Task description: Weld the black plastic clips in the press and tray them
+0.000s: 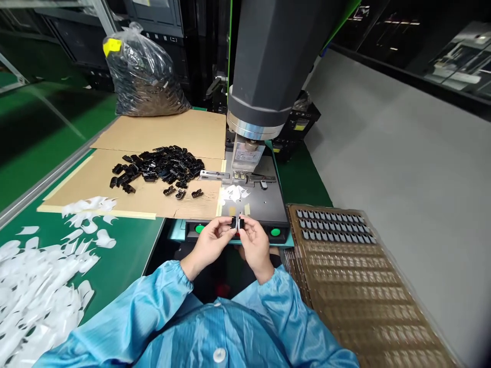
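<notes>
My left hand [210,240] pinches a small black plastic part [233,222] between thumb and fingertips. Just beside it, my right hand [255,245] grips another small black part [241,223] with a pale edge on its inner side. The two parts face each other, a narrow gap apart, above the front edge of the press base. Beyond my fingers, thin white curved pieces [235,193] lie on the grey press plate [264,204]. A single grey-and-black part [263,185] rests near the metal fixture [240,175] under the press head.
The large press head [257,66] hangs ahead. Green buttons [275,232] flank my hands. Left are a heap of black parts [169,166] on cardboard [199,138], a white heap [42,286] and a filled plastic bag [148,76]. A tray [330,301] at right holds rows of parts.
</notes>
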{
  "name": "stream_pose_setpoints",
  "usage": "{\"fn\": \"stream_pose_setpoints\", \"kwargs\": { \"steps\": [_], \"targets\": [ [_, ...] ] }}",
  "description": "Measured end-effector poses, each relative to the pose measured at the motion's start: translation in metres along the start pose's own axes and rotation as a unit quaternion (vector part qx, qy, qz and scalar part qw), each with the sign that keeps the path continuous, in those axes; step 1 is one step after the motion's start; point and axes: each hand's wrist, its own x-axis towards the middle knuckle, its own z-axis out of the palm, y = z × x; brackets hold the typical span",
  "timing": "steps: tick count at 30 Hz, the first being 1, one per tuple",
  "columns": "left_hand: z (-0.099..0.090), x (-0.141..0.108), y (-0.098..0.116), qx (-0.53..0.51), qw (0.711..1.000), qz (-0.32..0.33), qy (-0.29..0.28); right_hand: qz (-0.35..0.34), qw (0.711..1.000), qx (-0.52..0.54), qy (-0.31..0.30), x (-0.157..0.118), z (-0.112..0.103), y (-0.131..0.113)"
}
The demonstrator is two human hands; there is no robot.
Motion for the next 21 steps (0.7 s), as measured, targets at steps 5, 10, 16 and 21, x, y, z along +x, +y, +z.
{"fn": "stream_pose_setpoints", "kwargs": {
  "steps": [5,10,16,21],
  "targets": [
    [0.0024,-0.0048,0.0031,0.011,1.0,0.004,-0.004,0.002,1.0,-0.006,-0.004,-0.0039,-0.0031,-0.0031],
    [0.0036,-0.0074,0.0059,0.027,1.0,0.001,0.0,0.007,1.0,-0.002,-0.003,-0.006,-0.0042,-0.0006],
    [0.0034,-0.0064,0.0035,0.014,1.0,0.002,-0.007,0.013,1.0,0.001,0.0,-0.0055,-0.004,0.0008],
    [0.0026,-0.0064,0.0073,0.025,1.0,-0.002,-0.012,0.017,1.0,0.002,-0.008,-0.0055,-0.0021,-0.0011]
  ]
}}
